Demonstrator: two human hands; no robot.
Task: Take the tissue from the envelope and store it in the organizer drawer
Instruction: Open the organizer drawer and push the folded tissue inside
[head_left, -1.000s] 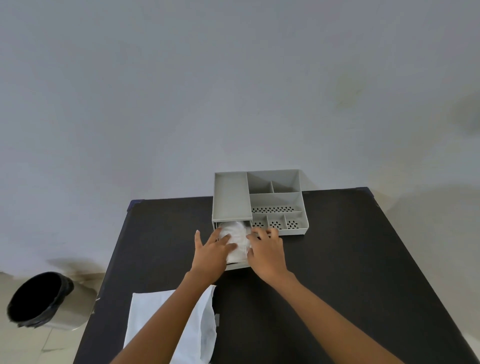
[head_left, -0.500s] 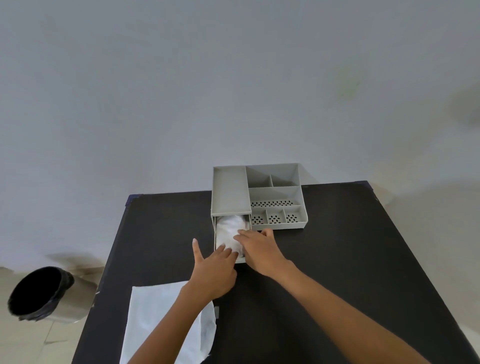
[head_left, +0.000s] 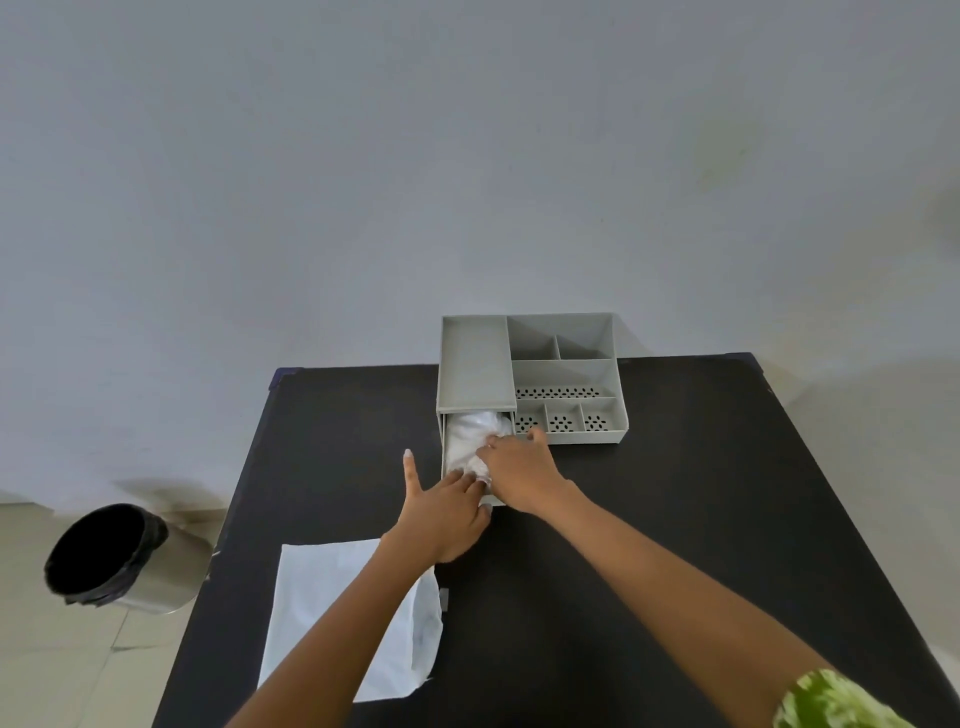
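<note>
A grey organizer (head_left: 563, 358) sits at the far edge of the black tabletop (head_left: 649, 545), against a plain wall. Its top holds open compartments, several with perforated floors. The drawer (head_left: 445, 457) on its left side is pulled out toward the person.

The tissue (head_left: 470, 441) lies crumpled inside the open drawer (white, bunched, filling most of the visible cavity).

The right hand (head_left: 517, 470) lies palm down over the near right part of the drawer. Its fingers are loosely spread and rest flat on the tissue; nothing is pinched. The thumb points toward the front row of small perforated compartments.

The left hand (head_left: 441, 512) is at the near front of the drawer. Its fingers are held together and curled over the front edge, touching the tissue, while the thumb sticks out to the left, well away from the other fingers. Whether it grips the drawer front cannot be told, since the right hand covers that area.

The white envelope (head_left: 322, 608) lies flat on the near left part of the tabletop, partly under the left forearm.

A bin (head_left: 111, 558) with a black liner stands on the tiled floor to the left of the tabletop. A green patterned sleeve (head_left: 831, 701) shows at the right arm's lower edge.
</note>
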